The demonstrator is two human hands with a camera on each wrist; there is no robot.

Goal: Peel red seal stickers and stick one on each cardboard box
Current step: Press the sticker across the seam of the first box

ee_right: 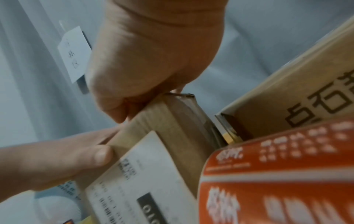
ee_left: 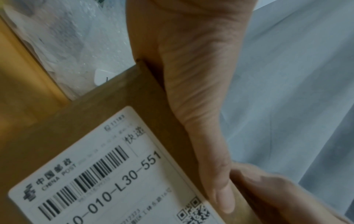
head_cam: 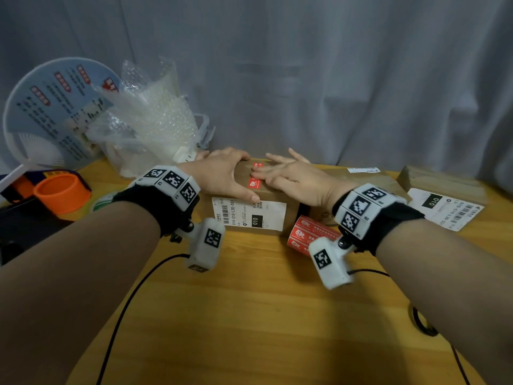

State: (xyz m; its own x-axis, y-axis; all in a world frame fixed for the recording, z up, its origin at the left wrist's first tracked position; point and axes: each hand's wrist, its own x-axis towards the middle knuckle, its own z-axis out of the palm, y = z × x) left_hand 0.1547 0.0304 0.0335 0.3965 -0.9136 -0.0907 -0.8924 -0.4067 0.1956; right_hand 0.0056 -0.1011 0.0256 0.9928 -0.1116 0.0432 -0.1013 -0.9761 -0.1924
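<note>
A cardboard box point(head_cam: 290, 215) with a white shipping label stands mid-table. A red seal sticker point(head_cam: 254, 183) lies across its top. My left hand point(head_cam: 222, 173) grips the box's left end, fingers curled over the far edge and thumb point(ee_left: 201, 121) along the front top edge. My right hand point(head_cam: 288, 175) lies flat on the box top, straight fingers pressing on the sticker. A red sheet of stickers point(head_cam: 305, 233) lies curled on the table by the box's right front corner, and looms close in the right wrist view point(ee_right: 277, 181).
Two more cardboard boxes point(head_cam: 372, 180) point(head_cam: 444, 190) sit at the right, one with a white label. A round fan point(head_cam: 52, 112), bubble wrap point(head_cam: 150, 115) and an orange tape roll point(head_cam: 62, 193) crowd the left. Black cables cross the near table. A grey curtain hangs behind.
</note>
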